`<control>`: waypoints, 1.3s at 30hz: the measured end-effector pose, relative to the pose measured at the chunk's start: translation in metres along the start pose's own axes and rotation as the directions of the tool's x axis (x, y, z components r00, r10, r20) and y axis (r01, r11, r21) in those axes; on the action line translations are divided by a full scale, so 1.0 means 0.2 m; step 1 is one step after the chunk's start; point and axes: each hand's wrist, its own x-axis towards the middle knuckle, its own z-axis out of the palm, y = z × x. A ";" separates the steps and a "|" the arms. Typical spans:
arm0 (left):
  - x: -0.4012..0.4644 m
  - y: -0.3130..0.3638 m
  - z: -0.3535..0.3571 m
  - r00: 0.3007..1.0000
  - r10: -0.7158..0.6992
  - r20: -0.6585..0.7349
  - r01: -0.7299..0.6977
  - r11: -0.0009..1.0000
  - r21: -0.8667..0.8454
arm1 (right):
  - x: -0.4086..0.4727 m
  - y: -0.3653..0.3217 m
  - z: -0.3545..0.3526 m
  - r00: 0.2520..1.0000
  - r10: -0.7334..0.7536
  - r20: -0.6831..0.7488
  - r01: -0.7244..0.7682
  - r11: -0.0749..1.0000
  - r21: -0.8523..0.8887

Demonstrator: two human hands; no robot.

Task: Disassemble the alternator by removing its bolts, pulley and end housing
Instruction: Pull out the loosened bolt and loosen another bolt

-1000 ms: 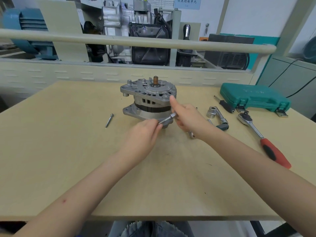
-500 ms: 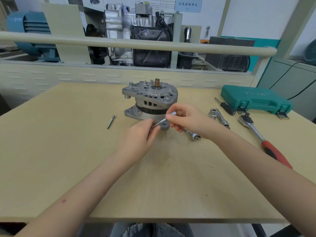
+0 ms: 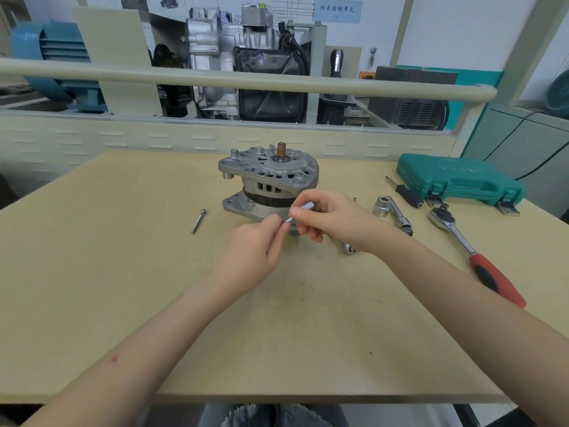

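Both hands (image 3: 255, 245) (image 3: 332, 217) before alternator (image 3: 269, 180), fingers (image 3: 300, 211) apparently pinching bolt (image 3: 303, 209)

A pale blue sign (image 3: 337, 10) on the back wall carries a line of dark Chinese characters, 仪表控制单元, with a smaller line beneath too small to read; faint embossed lettering on the green tool case (image 3: 458, 177) lid cannot be made out.

I see my right hand (image 3: 334, 218) has drawn back from the alternator (image 3: 269, 183) toward my left hand (image 3: 257, 245), both now pinching the bolt (image 3: 300, 212), which has come lower and nearer me.
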 end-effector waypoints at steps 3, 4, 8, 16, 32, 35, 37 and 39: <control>-0.01 -0.02 0.01 0.997 -0.070 0.035 0.073 0.994 -0.086 | 0.00 -0.01 -0.01 1.000 -0.005 0.017 0.004 1.000 0.021; -0.01 -0.02 0.02 0.994 -0.097 0.045 0.102 0.987 -0.126 | -0.01 -0.01 -0.01 1.000 -0.013 0.015 0.013 1.000 0.022; 0.01 -0.01 0.02 0.983 -0.167 0.081 0.183 0.945 -0.271 | -0.01 0.00 0.00 1.000 -0.021 -0.010 0.022 0.999 0.032; 0.03 -0.03 0.02 0.968 -0.181 0.172 0.224 0.932 -0.284 | 0.01 -0.03 -0.05 0.989 0.097 0.115 -0.097 0.995 -0.006; 0.10 -0.01 0.07 0.957 -0.062 0.283 0.016 0.987 0.161 | 0.02 0.02 -0.02 0.997 -0.009 -0.079 -0.016 0.949 -0.316; 0.10 -0.01 0.07 0.954 -0.043 0.297 0.002 0.990 0.138 | 0.01 0.03 -0.05 0.999 -0.025 -0.046 0.008 0.936 -0.351; 0.12 -0.01 0.08 0.952 -0.043 0.302 -0.003 0.989 0.151 | 0.01 0.03 -0.07 0.999 -0.040 -0.035 0.025 0.928 -0.371; 0.13 -0.01 0.08 0.955 -0.041 0.295 -0.003 0.989 0.149 | 0.01 0.03 -0.08 0.997 -0.062 -0.042 0.041 0.921 -0.388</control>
